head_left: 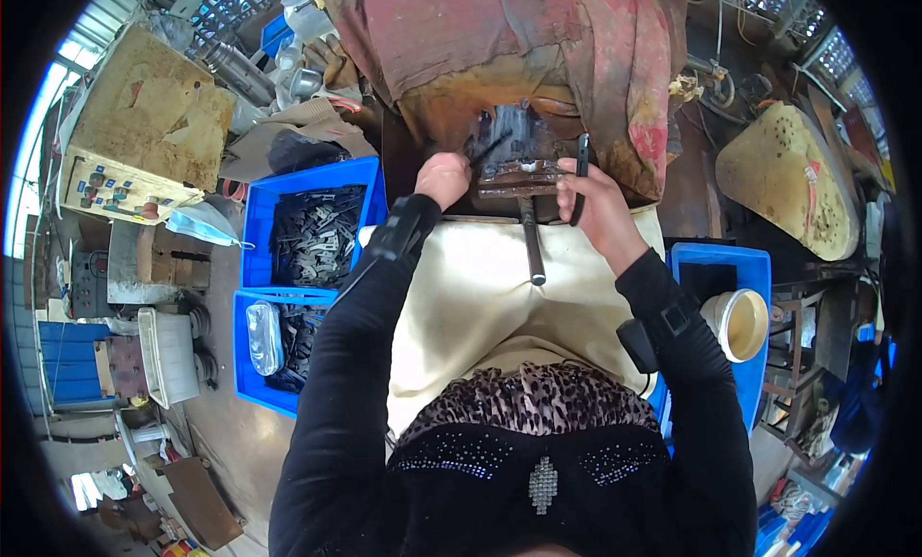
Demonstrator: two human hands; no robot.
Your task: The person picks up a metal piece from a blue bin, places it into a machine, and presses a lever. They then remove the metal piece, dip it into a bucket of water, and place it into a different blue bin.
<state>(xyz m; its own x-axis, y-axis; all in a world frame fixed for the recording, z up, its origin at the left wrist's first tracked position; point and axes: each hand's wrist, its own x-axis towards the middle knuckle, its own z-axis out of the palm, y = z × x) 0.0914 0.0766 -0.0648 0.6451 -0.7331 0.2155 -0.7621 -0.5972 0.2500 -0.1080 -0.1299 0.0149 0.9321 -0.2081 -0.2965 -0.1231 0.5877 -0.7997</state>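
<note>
My left hand [444, 180] is closed around a thin dark stick [492, 150], whose far end reaches over a grey, worn metal surface [514, 125]. My right hand [597, 200] pinches a narrow, dark flat metal piece [582, 154] and holds it upright between thumb and fingers. Between both hands sits a rusty metal clamp or fixture [519, 182], with a round bar [532, 245] sticking out from it toward me. Too little detail shows to tell the stick's tip or whether it touches the metal.
To the left, a blue bin [252, 240] holds many dark metal pieces; a nearer blue bin [246, 365] contains more, with a clear plastic package [264, 338]. At right, a cream bucket [741, 325] stands in a blue crate [759, 264]. Stained red cloth [480, 38] drapes over the machine ahead.
</note>
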